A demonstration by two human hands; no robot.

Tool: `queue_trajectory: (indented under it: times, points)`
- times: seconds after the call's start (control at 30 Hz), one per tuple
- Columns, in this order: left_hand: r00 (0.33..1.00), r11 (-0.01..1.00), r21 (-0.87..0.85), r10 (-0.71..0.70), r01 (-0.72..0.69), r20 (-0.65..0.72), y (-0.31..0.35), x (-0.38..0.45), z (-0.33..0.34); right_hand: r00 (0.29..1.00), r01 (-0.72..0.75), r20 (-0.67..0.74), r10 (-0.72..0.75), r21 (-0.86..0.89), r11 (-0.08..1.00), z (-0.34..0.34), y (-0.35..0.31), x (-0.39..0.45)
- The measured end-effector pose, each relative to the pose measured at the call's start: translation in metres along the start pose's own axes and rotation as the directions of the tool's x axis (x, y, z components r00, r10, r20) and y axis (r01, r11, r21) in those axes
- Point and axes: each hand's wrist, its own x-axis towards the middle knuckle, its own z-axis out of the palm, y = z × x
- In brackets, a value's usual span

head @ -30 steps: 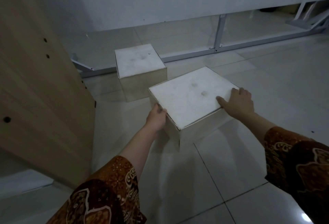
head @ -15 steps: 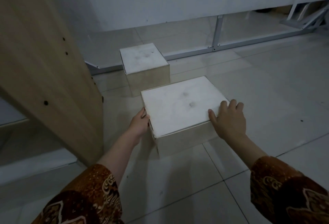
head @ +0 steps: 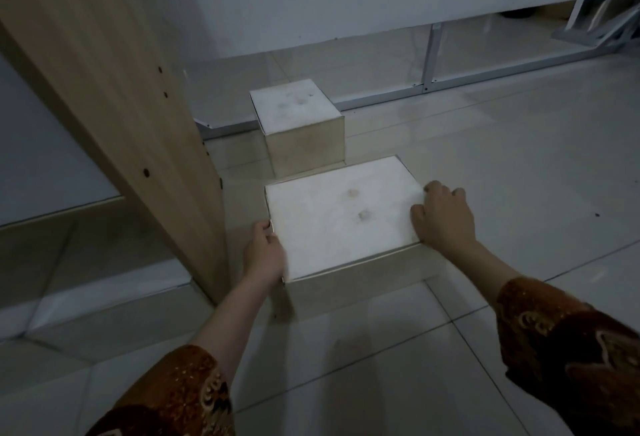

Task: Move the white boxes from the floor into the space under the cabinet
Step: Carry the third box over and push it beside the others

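Your left hand (head: 264, 255) and your right hand (head: 442, 219) pressing both sides of the large white box (head: 341, 219), box between them, on the floor just right of the cabinet panel (head: 114, 96), small white box (head: 298, 123) just behind it.

Dim, bluish-grey room; faint sheen on the floor tiles (head: 519, 165), soft shadows under the boxes, wide-angle bending at the edges.

Matt cardboard box (head: 341, 217) (smudged), glossy tiled floor (head: 519, 165), wood-grain cabinet panel (head: 114, 89).
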Motion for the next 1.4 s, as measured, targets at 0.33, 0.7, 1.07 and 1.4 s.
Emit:
queue_trajectory:
  times: [0.33, 0.7, 1.07, 1.4]
  points:
    - [0.999, 0.984, -0.179, -0.001, 0.008, 0.041, -0.012, 0.004, 0.014, 0.730, -0.472, 0.683, 0.011, 0.493, 0.731, -0.007, 0.022, 0.050]
    - [0.902, 0.810, -0.502, -0.074, 0.302, 0.425, -0.028, -0.019, -0.001, 0.723, -0.560, 0.691, 0.006, 0.580, 0.591, -0.020, 0.027, -0.016]
    - [0.930, 0.885, -0.428, -0.015, 0.183, 0.367, -0.038, -0.121, -0.082, 0.718, -0.602, 0.695, 0.041, 0.591, 0.538, -0.074, -0.004, -0.137]
    - [0.922, 0.901, -0.409, 0.028, 0.144, 0.385, -0.061, -0.202, -0.192, 0.739, -0.565, 0.673, -0.022, 0.637, 0.524, -0.106, -0.065, -0.232]
